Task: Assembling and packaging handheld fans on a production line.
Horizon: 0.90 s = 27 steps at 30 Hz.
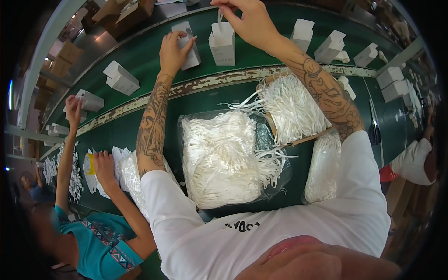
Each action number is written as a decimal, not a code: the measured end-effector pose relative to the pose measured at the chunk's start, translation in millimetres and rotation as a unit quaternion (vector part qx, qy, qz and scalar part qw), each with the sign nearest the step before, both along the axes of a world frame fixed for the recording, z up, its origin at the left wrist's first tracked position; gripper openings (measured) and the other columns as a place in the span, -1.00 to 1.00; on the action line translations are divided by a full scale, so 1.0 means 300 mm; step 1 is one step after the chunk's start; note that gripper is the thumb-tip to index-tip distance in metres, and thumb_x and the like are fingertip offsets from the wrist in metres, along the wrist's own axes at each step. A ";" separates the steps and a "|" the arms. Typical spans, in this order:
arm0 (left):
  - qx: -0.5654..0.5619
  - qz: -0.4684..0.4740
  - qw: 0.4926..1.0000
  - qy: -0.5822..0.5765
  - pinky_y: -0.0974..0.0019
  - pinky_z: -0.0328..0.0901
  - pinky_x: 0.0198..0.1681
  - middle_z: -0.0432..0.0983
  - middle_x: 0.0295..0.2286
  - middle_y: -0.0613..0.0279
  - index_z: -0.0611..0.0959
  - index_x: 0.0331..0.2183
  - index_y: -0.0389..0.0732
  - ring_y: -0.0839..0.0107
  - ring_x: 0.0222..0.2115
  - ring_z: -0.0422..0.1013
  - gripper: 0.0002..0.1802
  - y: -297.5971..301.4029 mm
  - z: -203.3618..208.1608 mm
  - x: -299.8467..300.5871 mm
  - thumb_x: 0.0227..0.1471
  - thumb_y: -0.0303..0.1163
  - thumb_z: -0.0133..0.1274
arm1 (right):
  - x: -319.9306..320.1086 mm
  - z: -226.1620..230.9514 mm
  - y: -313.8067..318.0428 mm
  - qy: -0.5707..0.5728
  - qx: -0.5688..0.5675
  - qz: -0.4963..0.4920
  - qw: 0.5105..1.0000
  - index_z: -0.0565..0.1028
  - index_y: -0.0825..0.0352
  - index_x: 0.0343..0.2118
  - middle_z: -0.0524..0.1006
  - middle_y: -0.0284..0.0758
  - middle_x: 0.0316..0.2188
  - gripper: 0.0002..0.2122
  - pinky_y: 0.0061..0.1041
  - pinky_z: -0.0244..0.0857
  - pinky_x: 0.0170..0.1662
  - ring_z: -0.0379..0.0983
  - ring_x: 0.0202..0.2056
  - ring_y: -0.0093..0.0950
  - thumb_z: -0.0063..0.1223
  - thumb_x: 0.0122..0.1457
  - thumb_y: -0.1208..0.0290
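Top centre now, and your right hand (246, 21) is pinching a strap (220, 19), surely light and limp, best taken near its end; your left hand (171, 52) is gripping a box (192, 58).

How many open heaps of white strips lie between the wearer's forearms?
2: the larger heap on clear plastic in the middle, and the smaller heap in a cardboard tray beside the right forearm. More may be hidden.

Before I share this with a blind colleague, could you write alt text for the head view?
A person's right hand holds a white strap at an open white carton while the left hand grasps another carton; a large heap of white straps lies nearer, and a co-worker in teal is at left.
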<state>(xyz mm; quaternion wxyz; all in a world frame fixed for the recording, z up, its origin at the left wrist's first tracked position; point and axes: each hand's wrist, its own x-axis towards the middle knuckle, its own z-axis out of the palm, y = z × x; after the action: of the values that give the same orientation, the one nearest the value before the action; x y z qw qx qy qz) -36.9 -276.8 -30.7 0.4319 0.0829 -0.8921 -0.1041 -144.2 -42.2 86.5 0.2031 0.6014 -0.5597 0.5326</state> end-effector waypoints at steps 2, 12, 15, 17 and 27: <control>-0.011 -0.012 1.000 -0.005 0.14 0.32 -0.20 0.53 -0.40 0.05 0.60 -0.30 -0.26 0.09 -0.34 0.45 -0.62 0.036 0.032 0.008 -0.02 -0.16 0.29 | -0.042 -0.070 -0.020 0.021 -0.041 0.001 0.999 0.52 0.46 -0.30 0.49 -0.20 -0.40 -0.90 -0.46 0.30 -0.37 0.48 -0.39 -0.40 0.12 0.17 0.55; -0.121 0.026 0.982 -0.143 0.12 0.36 -0.39 0.59 -0.46 0.08 0.59 -0.29 -0.25 0.06 -0.49 0.50 -0.63 0.074 0.085 0.088 0.14 -0.09 0.12 | -0.235 -0.124 0.063 0.302 0.324 -0.209 0.872 0.54 0.22 -0.16 0.55 -0.34 -0.21 -0.74 -0.37 0.31 -0.09 0.47 -0.13 -0.37 0.15 0.04 0.50; -0.056 0.015 0.991 -0.123 0.07 0.39 -0.41 0.60 -0.46 0.09 0.58 -0.36 -0.23 0.04 -0.46 0.52 -0.67 0.088 0.116 0.123 0.17 -0.13 0.07 | -0.259 -0.327 0.080 0.453 0.449 -0.222 0.738 0.54 0.16 -0.16 0.54 -0.37 -0.22 -0.69 -0.40 0.26 -0.02 0.44 -0.09 -0.42 0.21 -0.02 0.49; -0.101 0.022 0.972 -0.211 0.09 0.38 -0.39 0.58 -0.45 0.08 0.60 -0.40 -0.25 0.06 -0.43 0.51 -0.71 0.098 0.121 0.084 0.15 -0.19 0.08 | -0.330 -0.459 0.111 0.449 0.449 -0.228 0.738 0.56 0.15 -0.19 0.56 -0.38 -0.24 -0.73 -0.41 0.24 -0.03 0.44 -0.08 -0.43 0.23 -0.02 0.43; -0.096 -0.039 0.984 -0.147 0.16 0.35 -0.21 0.57 -0.40 0.16 0.64 -0.37 -0.23 0.13 -0.29 0.46 -0.82 0.091 0.134 0.193 0.04 -0.32 0.17 | -0.252 -0.187 0.066 0.091 0.353 -0.075 0.928 0.55 0.28 -0.18 0.62 -0.28 -0.31 -0.75 -0.39 0.40 -0.18 0.56 -0.24 -0.25 0.26 0.09 0.34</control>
<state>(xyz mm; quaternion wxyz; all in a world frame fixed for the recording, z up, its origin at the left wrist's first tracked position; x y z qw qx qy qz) 20.9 -249.7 9.6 0.2980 0.0205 -0.9541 -0.0214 -219.8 -22.5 30.5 0.0666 0.6364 -0.7343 0.2267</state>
